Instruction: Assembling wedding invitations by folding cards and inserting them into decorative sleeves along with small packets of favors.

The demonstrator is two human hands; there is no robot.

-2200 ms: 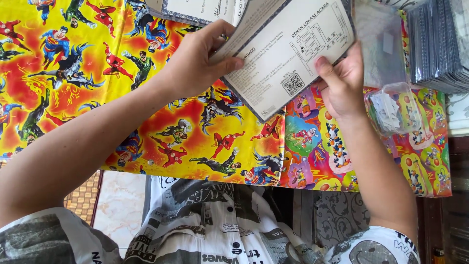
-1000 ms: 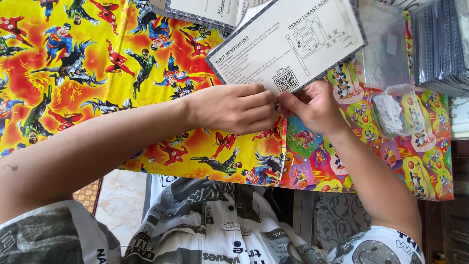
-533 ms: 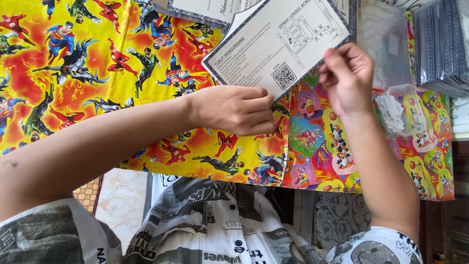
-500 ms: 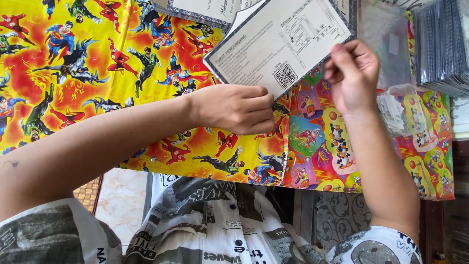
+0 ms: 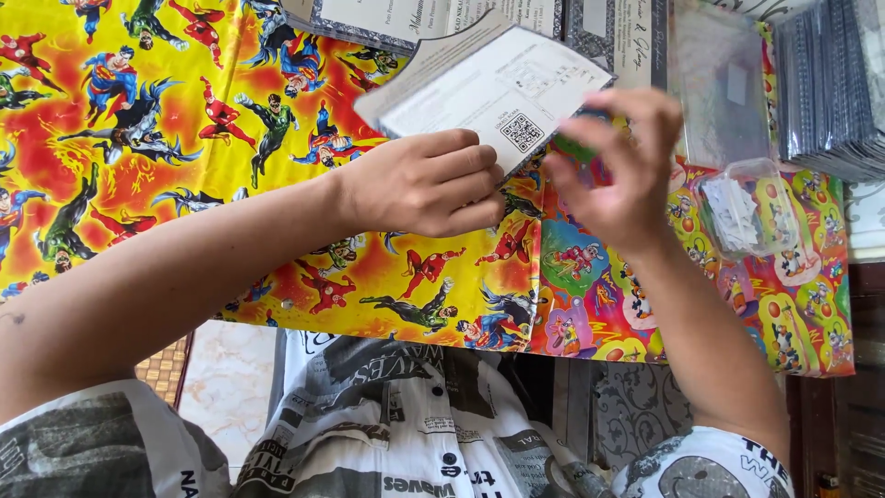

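Observation:
A white printed card (image 5: 479,88) with a square code mark lies tilted above the cartoon-patterned table cover (image 5: 138,138). My left hand (image 5: 429,180) rests on the card's lower edge with its fingers pressed flat, pinning it down. My right hand (image 5: 613,166) hovers at the card's right corner, blurred, with its fingers pinched on a small green thing (image 5: 576,148). What that thing is cannot be told.
A small clear plastic box (image 5: 742,207) of white pieces sits at the right. Behind it lie a clear sleeve (image 5: 719,83) and a dark stack of cards (image 5: 830,83). More printed cards (image 5: 415,18) lie at the top edge. The table's near edge runs below my hands.
My right hand has come down from the card's right edge to its lower right corner, now pinching something green. The card has tilted and shifted left. My left hand stays put.

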